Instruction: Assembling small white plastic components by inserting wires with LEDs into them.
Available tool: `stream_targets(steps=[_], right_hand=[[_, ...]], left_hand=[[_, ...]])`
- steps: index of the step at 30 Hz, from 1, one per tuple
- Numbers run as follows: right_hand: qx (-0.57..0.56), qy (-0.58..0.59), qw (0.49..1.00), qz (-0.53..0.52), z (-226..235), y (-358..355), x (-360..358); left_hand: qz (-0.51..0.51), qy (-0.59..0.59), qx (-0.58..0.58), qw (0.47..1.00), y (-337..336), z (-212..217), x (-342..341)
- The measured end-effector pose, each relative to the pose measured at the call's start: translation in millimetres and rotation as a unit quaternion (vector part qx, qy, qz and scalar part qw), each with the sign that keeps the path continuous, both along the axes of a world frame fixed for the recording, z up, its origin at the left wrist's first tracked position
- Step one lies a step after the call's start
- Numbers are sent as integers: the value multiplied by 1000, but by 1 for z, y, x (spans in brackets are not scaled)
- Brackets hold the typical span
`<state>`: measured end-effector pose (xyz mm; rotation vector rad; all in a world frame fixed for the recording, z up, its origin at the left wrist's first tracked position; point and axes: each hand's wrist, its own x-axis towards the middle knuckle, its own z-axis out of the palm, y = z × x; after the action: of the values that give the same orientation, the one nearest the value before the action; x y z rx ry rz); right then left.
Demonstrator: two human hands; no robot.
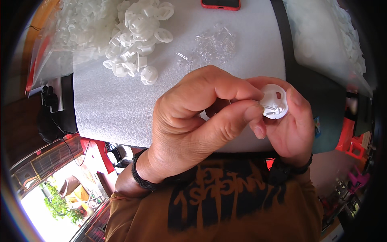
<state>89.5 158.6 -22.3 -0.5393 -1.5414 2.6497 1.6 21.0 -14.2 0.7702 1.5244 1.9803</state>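
Note:
My right hand [288, 125] holds a small round white plastic cap [276, 101] between thumb and fingers, its hollow side facing me. My left hand [193, 117] pinches something thin and clear at the cap's rim with thumb and forefinger; the piece itself is mostly hidden by my fingertips. Both hands hover above the near edge of a white foam sheet [121, 101].
A pile of the same white plastic caps [139, 34] lies at the back left, beside a clear bag of more [76, 28]. Several small clear parts [209, 48] are scattered mid-sheet. A red-cased phone [220, 4] lies at the far edge; another bag [326, 40] sits right.

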Motion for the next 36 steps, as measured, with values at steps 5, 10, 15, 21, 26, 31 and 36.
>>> stream_targets(steps=[5, 10, 15, 21, 26, 31, 36], right_hand=[[3, 14, 1000, 12, -1, 2, 2], [-1, 7, 1000, 13, 0, 2, 0], [-4, 5, 1000, 10, -2, 1, 2], [13, 7, 1000, 18, 0, 0, 0], [67, 53, 996, -4, -4, 0, 2], [132, 70, 989, -22, -5, 0, 4], [151, 67, 986, -39, -5, -3, 3]], left_hand=[[-11, 34, -13, 999, 0, 0, -1], [0, 30, -20, 999, -1, -1, -2], [-5, 63, -27, 998, -2, -2, -2], [-5, 67, -29, 997, -4, -4, -3], [-3, 145, -66, 987, -9, -1, -5], [-11, 193, -102, 976, -13, 2, -5], [-7, 221, -95, 971, -16, 0, -6]])
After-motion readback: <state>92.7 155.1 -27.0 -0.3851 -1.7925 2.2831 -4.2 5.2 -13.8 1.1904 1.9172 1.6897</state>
